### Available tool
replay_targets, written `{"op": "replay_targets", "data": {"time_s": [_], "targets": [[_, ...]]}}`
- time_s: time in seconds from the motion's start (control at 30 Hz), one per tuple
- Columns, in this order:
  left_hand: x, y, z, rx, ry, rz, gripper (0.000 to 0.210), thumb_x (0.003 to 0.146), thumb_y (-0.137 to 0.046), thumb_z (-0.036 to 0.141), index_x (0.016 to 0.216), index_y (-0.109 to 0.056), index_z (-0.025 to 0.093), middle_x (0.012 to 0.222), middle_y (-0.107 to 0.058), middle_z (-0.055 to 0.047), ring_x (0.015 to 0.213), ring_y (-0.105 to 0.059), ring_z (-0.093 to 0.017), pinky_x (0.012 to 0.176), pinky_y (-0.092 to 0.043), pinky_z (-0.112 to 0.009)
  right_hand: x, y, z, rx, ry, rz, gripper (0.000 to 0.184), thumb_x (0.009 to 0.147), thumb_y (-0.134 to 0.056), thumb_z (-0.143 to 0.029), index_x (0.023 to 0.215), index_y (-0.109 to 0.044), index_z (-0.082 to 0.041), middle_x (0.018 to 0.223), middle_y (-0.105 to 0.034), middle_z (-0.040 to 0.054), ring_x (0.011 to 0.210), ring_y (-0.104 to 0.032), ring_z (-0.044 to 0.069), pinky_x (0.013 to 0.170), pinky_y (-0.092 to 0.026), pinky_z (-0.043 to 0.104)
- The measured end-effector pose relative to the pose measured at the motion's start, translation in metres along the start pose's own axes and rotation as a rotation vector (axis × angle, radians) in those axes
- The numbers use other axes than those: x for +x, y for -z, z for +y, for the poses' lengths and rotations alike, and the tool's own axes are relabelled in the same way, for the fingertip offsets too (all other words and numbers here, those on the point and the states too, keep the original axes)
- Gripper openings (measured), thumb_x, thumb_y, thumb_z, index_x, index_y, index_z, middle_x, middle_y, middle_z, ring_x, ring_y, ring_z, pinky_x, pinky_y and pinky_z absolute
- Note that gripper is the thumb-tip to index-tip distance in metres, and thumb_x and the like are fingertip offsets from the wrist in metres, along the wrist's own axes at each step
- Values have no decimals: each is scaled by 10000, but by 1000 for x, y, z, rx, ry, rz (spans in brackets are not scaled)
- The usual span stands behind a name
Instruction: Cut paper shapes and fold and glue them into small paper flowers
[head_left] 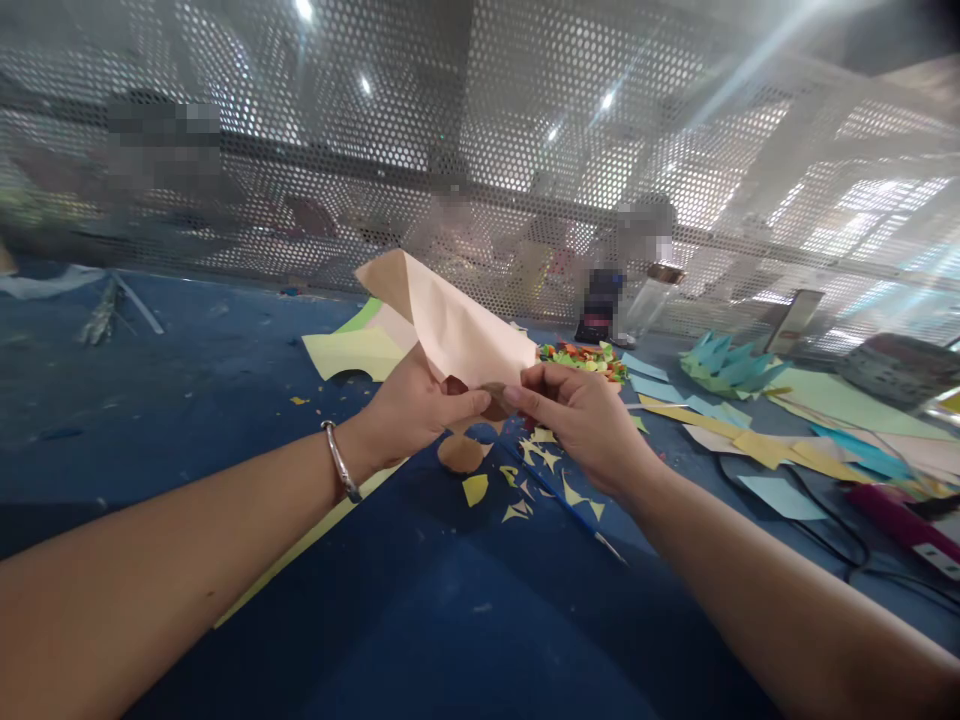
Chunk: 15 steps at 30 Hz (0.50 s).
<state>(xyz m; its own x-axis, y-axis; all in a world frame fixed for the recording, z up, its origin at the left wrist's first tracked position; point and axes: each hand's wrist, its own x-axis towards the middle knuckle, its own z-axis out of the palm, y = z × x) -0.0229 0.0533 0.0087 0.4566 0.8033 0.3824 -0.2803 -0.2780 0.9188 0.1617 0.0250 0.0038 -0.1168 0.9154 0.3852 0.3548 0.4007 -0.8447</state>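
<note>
A pale pink sheet of paper (pixel 465 325), curled over at its upper left, is held up above the table between both hands. My left hand (pixel 412 405), with a silver bangle on the wrist, pinches its lower left edge. My right hand (pixel 574 410) pinches the lower right part. Between the thumbs a small brownish piece (pixel 496 400) shows, partly hidden by the fingers. Just below lies a round tan paper disc (pixel 461 454). Yellow and cream paper scraps (pixel 551 458) are scattered under the right hand, beside a thin blue-handled tool (pixel 574 510).
Yellow paper (pixel 349 352) lies behind the left hand. Beyond the right hand sits a pile of coloured scraps (pixel 589 358). On the right are a blue paper crown-like form (pixel 724 365), paper strips (pixel 742 440), a magenta tool (pixel 896 515) with a cord, and a glass bottle (pixel 651 308).
</note>
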Motion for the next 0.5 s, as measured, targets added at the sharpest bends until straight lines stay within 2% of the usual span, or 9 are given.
{"op": "replay_targets", "data": {"time_s": [0.1, 0.2, 0.3, 0.37, 0.5], "targets": [[-1, -7, -1, -109, 45, 77, 397, 703, -779, 107, 1086, -679, 143, 969, -738, -90, 883, -704, -227, 835, -556, -356, -2, -1, -2, 21, 13, 66, 216, 835, -701, -367, 768, -625, -176, 682, -557, -23, 603, -490, 102, 553, -378, 241], [-4, -12, -3, -263, 223, 152, 188, 695, -805, 141, 832, -676, 130, 872, -729, -72, 802, -703, -203, 775, -552, -328, -3, 0, -2, 36, 37, 105, 214, 836, -704, -361, 771, -625, -172, 674, -556, -25, 616, -501, 108, 578, -390, 247], [-7, -14, -5, -330, 354, 160, 200, 707, -815, 185, 707, -621, 138, 877, -722, -55, 836, -708, -199, 792, -539, -323, -3, -1, -1, 54, 59, 133, 228, 824, -719, -368, 768, -625, -167, 676, -566, -24, 626, -502, 109, 590, -397, 245], [-7, -13, -6, -296, 352, 172, 210, 705, -821, 210, 716, -624, 141, 867, -720, -47, 813, -705, -193, 786, -530, -324, -2, -1, -1, 39, 69, 128, 227, 835, -707, -369, 773, -630, -165, 679, -568, -22, 627, -499, 107, 590, -399, 241], [-5, -8, -7, -161, 261, 246, 208, 707, -812, 233, 695, -620, 156, 827, -718, -41, 765, -689, -176, 734, -501, -294, 0, 1, -1, -73, 100, 98, 188, 892, -630, -342, 844, -664, -163, 708, -604, -6, 640, -528, 114, 604, -413, 246]]}}
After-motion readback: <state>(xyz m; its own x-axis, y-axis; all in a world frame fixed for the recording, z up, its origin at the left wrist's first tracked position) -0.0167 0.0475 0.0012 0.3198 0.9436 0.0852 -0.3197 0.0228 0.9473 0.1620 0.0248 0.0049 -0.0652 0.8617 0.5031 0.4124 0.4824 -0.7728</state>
